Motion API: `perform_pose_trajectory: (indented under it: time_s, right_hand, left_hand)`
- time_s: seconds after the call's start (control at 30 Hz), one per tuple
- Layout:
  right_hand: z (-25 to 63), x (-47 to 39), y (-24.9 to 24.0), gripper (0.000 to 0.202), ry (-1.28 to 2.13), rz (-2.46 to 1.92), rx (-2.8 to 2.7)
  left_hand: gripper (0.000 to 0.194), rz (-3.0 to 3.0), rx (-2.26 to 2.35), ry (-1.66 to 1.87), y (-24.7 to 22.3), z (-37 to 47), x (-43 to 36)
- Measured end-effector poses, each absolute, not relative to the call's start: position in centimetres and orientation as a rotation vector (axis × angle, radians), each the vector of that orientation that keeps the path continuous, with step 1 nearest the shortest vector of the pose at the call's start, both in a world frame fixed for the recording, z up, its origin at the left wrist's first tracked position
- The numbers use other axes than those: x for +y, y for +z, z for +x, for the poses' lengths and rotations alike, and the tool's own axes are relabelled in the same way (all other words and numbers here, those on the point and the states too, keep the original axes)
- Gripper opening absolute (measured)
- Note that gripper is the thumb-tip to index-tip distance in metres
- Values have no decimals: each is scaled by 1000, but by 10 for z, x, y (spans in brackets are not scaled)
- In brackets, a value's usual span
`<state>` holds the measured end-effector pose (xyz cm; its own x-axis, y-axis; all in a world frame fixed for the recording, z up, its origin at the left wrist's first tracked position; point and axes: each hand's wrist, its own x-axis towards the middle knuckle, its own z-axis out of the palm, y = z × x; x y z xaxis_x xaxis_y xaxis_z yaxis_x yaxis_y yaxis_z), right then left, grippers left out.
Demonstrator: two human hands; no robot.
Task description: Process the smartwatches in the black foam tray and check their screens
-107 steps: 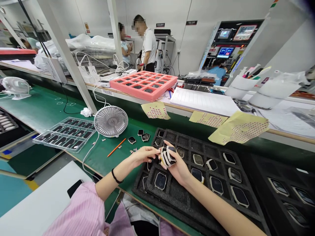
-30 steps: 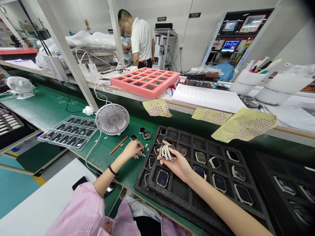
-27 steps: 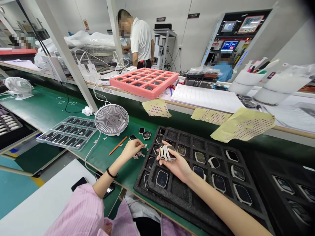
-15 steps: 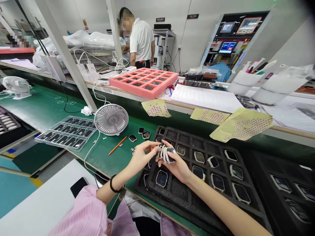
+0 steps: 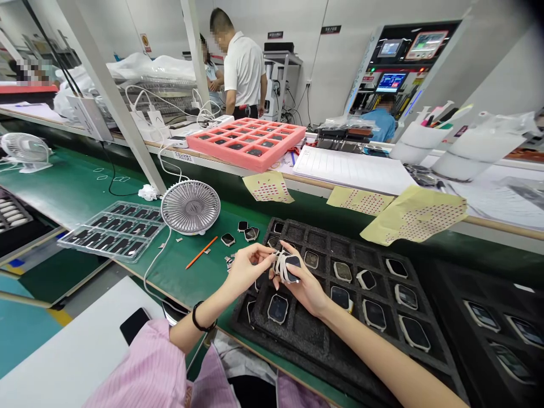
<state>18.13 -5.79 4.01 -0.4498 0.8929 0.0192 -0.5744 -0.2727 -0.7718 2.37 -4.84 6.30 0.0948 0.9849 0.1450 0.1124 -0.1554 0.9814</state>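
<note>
A small bundle of watch cases (image 5: 285, 266), pale-rimmed with dark faces, is held above the black foam tray (image 5: 317, 334). My right hand (image 5: 308, 286) wraps round it from the right. My left hand (image 5: 246, 266) pinches at its left end with thumb and forefinger; what exactly lies between those fingertips is too small to tell. Several watch cases lie in the tray's compartments, among them one (image 5: 277, 309) just below my hands. Three more watch cases (image 5: 228, 239) rest on the green table to the left of the tray.
A grey fan (image 5: 191, 207), an orange stick (image 5: 201, 253) and a clear tray of black parts (image 5: 113, 231) are at the left. A pink foam tray (image 5: 246, 141) and papers sit on the shelf. Another black tray (image 5: 480, 362) lies at the right. People are in the background.
The view has shifted slightly. My left fingers have moved a little at the bundle's left end, and my right hand still holds it.
</note>
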Motion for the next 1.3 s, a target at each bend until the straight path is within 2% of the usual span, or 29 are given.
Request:
perform_pose_trajectory:
  time_s: [0.6,0.7,0.87,1.0,1.13,1.2,1.3]
  right_hand:
    - [181,-58,44,68,1869,-568,-911]
    - [184,-56,46,66,1816,-624,-881]
    - [190,-55,47,64,1792,-661,-913]
    - [188,-56,44,66,1827,-681,-930]
    - [184,-55,43,68,1881,-742,-934]
    - [184,-54,44,68,1872,-731,-922]
    - [186,-51,44,64,1857,-678,-883]
  left_hand:
    - [30,1404,1104,1166,60,24,-48]
    - [41,1479,1034,1075,62,26,-51]
    - [72,1453,823,699,57,22,-60]
    - [80,1511,830,619,52,16,-66]
    - [63,1736,888,547,53,-9,-51]
    - [41,1905,1195,617,49,-29,-39]
    - [18,2046,1687,481,32,-56,-27]
